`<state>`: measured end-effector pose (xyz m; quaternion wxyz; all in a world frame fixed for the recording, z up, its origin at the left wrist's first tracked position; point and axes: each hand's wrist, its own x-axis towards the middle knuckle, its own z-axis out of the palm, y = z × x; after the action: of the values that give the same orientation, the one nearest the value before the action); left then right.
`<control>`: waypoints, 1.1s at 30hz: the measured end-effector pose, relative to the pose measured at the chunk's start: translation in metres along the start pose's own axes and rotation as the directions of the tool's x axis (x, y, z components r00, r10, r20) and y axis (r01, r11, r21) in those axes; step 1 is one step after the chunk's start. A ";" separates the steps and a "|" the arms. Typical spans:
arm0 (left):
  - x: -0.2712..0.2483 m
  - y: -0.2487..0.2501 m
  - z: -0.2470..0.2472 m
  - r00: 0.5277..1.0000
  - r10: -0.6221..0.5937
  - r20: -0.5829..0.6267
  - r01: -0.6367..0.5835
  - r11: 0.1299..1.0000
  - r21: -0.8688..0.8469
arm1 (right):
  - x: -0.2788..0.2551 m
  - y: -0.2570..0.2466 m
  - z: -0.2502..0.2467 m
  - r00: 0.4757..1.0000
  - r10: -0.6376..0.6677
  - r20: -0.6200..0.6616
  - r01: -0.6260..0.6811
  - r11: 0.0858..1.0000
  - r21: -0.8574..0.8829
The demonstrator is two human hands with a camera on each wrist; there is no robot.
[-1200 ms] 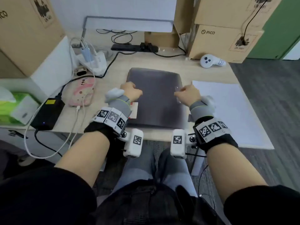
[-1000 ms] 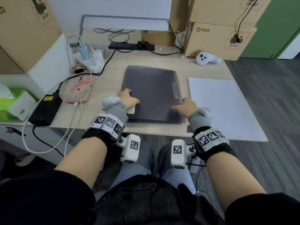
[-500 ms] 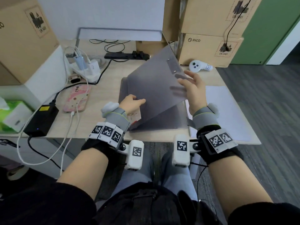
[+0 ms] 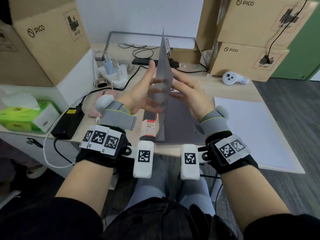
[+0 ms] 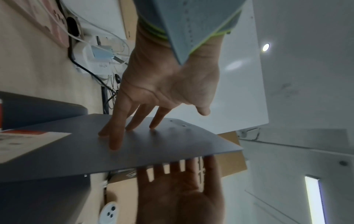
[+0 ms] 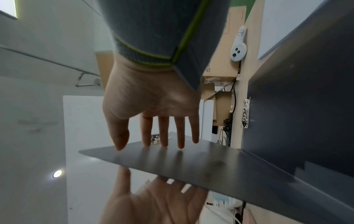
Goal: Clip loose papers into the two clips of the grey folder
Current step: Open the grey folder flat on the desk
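Observation:
The grey folder [image 4: 181, 122] lies open on the desk, its front cover [image 4: 162, 80] standing almost upright between my hands. My left hand [image 4: 143, 94] is open, its straight fingers [image 5: 114, 131] touching the cover's outer face [image 5: 134, 148]. My right hand [image 4: 190, 94] is open too, its fingertips [image 6: 164, 141] resting on the inner face [image 6: 191, 159]. One metal clip [image 6: 156, 138] shows on the cover near my right fingers. Another clip [image 6: 246, 112] sits on the flat half. The loose white papers [image 4: 256, 129] lie on the desk to the right, untouched.
A red and white label [image 4: 149, 125] shows by the folder's near left edge. A black power brick [image 4: 69, 122], a tissue box [image 4: 22, 115] and a power strip [image 4: 112, 73] with cables lie left. A white controller [image 4: 230, 78] and cardboard boxes [image 4: 245, 59] stand back right.
The folder was shut flat with both hands at its edges. My right hand lifted the cover upright, and my left hand rose from the desk edge to touch the cover's outer face.

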<state>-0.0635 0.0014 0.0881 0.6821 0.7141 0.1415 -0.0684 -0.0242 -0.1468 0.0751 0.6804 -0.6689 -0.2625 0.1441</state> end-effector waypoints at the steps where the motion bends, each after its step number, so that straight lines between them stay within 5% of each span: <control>1: -0.004 0.003 -0.006 1.000 0.027 0.004 -0.027 1.000 0.011 | 0.002 0.001 0.004 0.999 -0.001 0.033 0.002 1.000 -0.016; 5: -0.014 0.006 -0.033 0.992 0.110 -0.067 -0.108 0.994 0.026 | 0.009 0.008 0.021 0.988 0.075 0.132 -0.061 0.992 -0.111; 8: -0.018 0.003 -0.053 0.962 0.150 -0.230 -0.169 0.983 -0.068 | 0.009 0.021 0.030 0.973 0.167 0.161 -0.133 0.970 -0.202; 14: -0.020 -0.033 -0.086 0.796 0.045 -0.604 -0.292 0.903 -0.317 | 0.014 0.048 0.051 0.940 0.284 0.189 -0.227 0.935 -0.273; 19: -0.027 -0.076 -0.102 0.801 0.003 -0.599 -0.247 0.912 -0.326 | 0.022 0.065 0.059 0.936 0.331 0.117 -0.273 0.896 -0.351; 23: -0.027 -0.113 -0.108 0.883 -0.107 -0.458 0.004 0.975 -0.222 | 0.029 0.079 0.063 0.932 0.361 0.039 -0.309 0.845 -0.437; 27: -0.018 -0.135 -0.113 0.903 -0.274 -0.329 0.249 0.961 -0.117 | 0.039 0.093 0.063 0.903 0.429 -0.010 -0.367 0.759 -0.538; 33: 0.002 -0.143 -0.120 0.879 -0.261 -0.398 0.183 0.957 -0.223 | 0.052 0.104 0.059 0.878 0.475 -0.059 -0.396 0.653 -0.645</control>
<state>-0.1150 0.1251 -0.0418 0.6839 0.6268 0.3728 0.0230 0.0020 -0.0620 -0.0210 0.3402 -0.8931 -0.1660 0.2433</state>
